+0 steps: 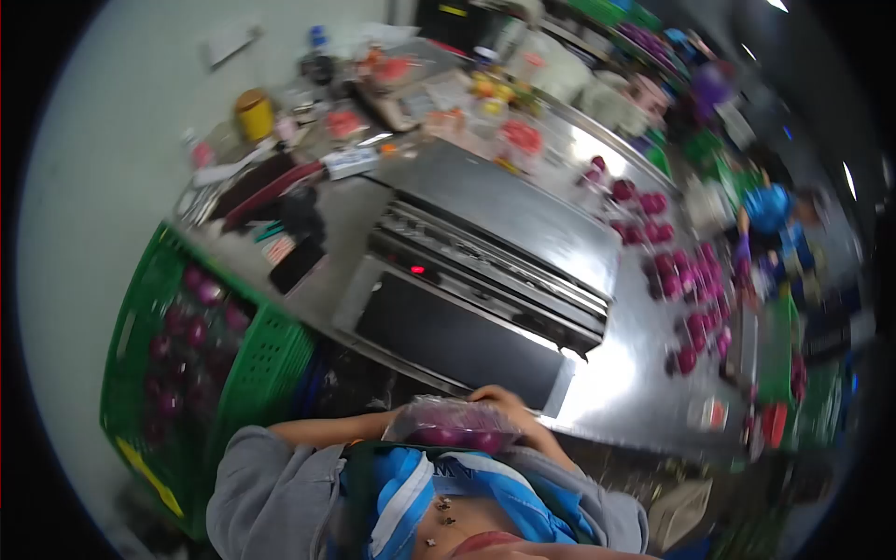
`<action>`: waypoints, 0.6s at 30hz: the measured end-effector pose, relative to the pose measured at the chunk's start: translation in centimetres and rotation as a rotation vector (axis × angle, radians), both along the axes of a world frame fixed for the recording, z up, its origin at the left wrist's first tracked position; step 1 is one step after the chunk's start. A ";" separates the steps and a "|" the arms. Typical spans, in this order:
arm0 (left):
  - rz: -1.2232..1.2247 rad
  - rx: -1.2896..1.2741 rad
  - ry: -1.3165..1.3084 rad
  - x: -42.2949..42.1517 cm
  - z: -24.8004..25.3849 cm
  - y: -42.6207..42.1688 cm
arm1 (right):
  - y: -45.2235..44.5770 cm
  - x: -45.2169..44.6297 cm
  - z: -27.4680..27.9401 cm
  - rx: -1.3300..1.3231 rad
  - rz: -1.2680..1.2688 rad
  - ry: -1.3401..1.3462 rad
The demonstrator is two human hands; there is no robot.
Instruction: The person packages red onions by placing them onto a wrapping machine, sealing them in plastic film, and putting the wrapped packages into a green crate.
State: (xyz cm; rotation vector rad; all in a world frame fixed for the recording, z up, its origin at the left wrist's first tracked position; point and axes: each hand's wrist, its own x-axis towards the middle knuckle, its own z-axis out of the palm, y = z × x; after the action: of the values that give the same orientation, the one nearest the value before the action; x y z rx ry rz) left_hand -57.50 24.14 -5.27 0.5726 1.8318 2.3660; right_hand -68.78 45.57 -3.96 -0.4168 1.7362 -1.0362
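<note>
Close to my body is a tray of red onions (453, 434) wrapped in clear film. My right hand (507, 406) grips its far right edge, with the fingers curled over the top. My left hand (397, 417) is at the pack's left side, its fingers mostly hidden by the tray and film. Just beyond the pack is a steel wrapping machine (485, 261) with a dark flat plate (448, 331) and a small red light.
A green crate (271, 373) with wrapped onion packs stands at left. Several onion packs (686, 271) lie on the steel table (616, 392) at right. A phone (299, 265), a yellow tub (254, 115) and other packed produce (521, 138) are further back. A person in blue (770, 207) is at far right.
</note>
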 end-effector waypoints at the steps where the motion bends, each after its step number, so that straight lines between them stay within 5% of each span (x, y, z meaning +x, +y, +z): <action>1: -0.013 0.044 -0.039 0.7 0.1 0.3 | 0.9 -0.4 0.8 -0.393 -0.341 -0.433; 3: -0.034 0.160 -0.167 2.1 0.1 0.6 | -1.4 -0.1 3.9 -0.472 -0.255 -0.532; 5: -0.035 0.299 -0.335 3.8 -0.6 0.8 | -5.3 1.0 5.4 -0.333 0.346 0.034; 9: 0.154 1.063 -0.994 8.7 2.5 -5.0 | -11.7 1.7 4.4 -0.430 0.028 -0.163; 11: 0.674 0.524 -0.367 11.1 6.1 -7.9 | -17.7 5.8 6.0 -0.610 0.054 -0.013; 13: 1.187 0.071 -0.329 14.5 4.4 -12.3 | -23.2 10.8 7.9 -0.726 0.301 0.078; 14: 1.391 0.134 -0.396 16.6 8.0 -14.5 | -25.6 13.1 8.3 -0.842 0.497 0.335; 15: 1.339 0.383 -0.260 19.3 9.2 -17.1 | -27.2 14.9 9.8 -0.806 0.678 0.496; 16: 1.287 0.677 -0.303 22.6 10.5 -19.0 | -28.9 16.0 10.2 -0.798 0.804 0.323; 18: 1.412 0.765 -0.434 30.1 9.3 -22.8 | -31.0 17.9 10.0 -0.762 0.854 -0.019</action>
State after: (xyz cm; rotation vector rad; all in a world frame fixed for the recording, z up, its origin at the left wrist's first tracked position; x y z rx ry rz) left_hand -27.40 1.38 4.05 -1.6651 1.0812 3.4383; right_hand -50.89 14.60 6.08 -1.4643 0.8918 -0.9873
